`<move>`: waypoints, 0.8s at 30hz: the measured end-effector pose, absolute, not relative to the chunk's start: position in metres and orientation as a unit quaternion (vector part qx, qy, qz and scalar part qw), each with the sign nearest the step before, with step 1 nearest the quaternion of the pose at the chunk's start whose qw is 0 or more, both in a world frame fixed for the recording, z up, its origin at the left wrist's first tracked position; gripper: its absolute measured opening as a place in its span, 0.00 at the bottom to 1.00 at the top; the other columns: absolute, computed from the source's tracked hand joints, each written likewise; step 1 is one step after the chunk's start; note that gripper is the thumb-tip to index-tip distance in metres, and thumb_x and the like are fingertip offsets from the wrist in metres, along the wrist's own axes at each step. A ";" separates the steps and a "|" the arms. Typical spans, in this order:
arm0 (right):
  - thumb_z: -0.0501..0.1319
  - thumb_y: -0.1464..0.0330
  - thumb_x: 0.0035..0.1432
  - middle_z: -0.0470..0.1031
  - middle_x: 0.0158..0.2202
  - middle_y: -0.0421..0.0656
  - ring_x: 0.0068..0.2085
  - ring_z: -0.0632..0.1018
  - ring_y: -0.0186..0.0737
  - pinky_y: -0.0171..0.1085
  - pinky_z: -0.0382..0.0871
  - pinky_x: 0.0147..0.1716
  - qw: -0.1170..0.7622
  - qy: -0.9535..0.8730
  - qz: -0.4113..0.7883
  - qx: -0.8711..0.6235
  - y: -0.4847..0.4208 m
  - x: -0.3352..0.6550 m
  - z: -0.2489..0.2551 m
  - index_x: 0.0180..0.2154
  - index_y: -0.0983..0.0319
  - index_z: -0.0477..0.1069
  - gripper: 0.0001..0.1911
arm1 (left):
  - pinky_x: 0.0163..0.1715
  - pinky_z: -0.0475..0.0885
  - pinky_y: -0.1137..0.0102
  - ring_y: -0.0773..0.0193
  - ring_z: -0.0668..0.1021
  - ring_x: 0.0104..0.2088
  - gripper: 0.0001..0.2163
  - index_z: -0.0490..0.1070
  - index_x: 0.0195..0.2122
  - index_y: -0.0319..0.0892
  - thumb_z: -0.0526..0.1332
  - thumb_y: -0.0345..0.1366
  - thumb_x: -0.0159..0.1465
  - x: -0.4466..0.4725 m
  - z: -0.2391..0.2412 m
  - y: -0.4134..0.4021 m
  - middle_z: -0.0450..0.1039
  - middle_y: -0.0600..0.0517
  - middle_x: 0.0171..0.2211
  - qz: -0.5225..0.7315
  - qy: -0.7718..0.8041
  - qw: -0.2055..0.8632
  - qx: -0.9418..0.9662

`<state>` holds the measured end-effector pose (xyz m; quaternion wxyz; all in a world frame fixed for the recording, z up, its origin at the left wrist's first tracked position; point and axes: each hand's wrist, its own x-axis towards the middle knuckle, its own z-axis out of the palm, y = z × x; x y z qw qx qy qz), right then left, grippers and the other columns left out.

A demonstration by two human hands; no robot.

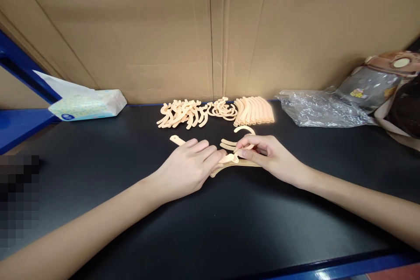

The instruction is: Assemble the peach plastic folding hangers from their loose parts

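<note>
Peach strip (251, 163), long axis left-right

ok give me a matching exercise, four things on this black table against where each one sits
Things
1. white and pale green soft tissue pack
2. crumpled clear plastic bag
3. neat row of peach curved plastic strips
4. small peach plastic piece

Places
a. far right, beside the grey bottle with a brown lid
b. mid-table, at the foot of the brown cardboard wall
c. far left, by the blue frame
d. pinched in the fingertips of the right hand

Pairs: 1-c, 2-a, 3-b, 4-d
</note>
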<state>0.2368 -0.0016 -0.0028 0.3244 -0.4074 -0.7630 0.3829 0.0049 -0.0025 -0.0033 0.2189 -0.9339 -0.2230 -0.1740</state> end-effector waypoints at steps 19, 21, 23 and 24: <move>0.56 0.69 0.65 0.70 0.33 0.37 0.32 0.72 0.33 0.34 0.69 0.34 0.374 -0.847 0.210 -0.313 -0.010 0.240 -0.003 0.60 0.55 0.55 0.24 | 0.24 0.70 0.75 0.67 0.78 0.28 0.09 0.62 0.49 0.43 0.51 0.33 0.69 0.006 0.011 -0.015 0.75 0.55 0.33 -0.262 -0.388 -0.076 -0.880; 0.55 0.71 0.66 0.71 0.35 0.39 0.35 0.73 0.34 0.35 0.70 0.37 0.354 -0.877 0.142 -0.292 -0.010 0.241 -0.003 0.59 0.56 0.57 0.21 | 0.23 0.72 0.76 0.68 0.77 0.26 0.08 0.62 0.47 0.44 0.53 0.36 0.68 0.004 0.014 -0.012 0.74 0.56 0.31 -0.299 -0.411 -0.218 -0.833; 0.54 0.69 0.66 0.73 0.37 0.42 0.38 0.74 0.37 0.37 0.70 0.39 0.307 -0.905 0.080 -0.285 -0.009 0.241 -0.003 0.53 0.59 0.65 0.14 | 0.20 0.72 0.76 0.69 0.76 0.25 0.06 0.63 0.43 0.44 0.55 0.39 0.67 0.004 0.017 -0.009 0.73 0.54 0.32 -0.329 -0.410 -0.340 -0.780; 0.54 0.68 0.67 0.74 0.38 0.44 0.39 0.74 0.38 0.38 0.71 0.39 0.282 -0.914 0.056 -0.286 -0.009 0.241 -0.002 0.49 0.60 0.69 0.11 | 0.17 0.71 0.76 0.70 0.74 0.23 0.07 0.64 0.41 0.43 0.55 0.40 0.67 0.005 0.018 -0.008 0.72 0.54 0.32 -0.330 -0.414 -0.385 -0.756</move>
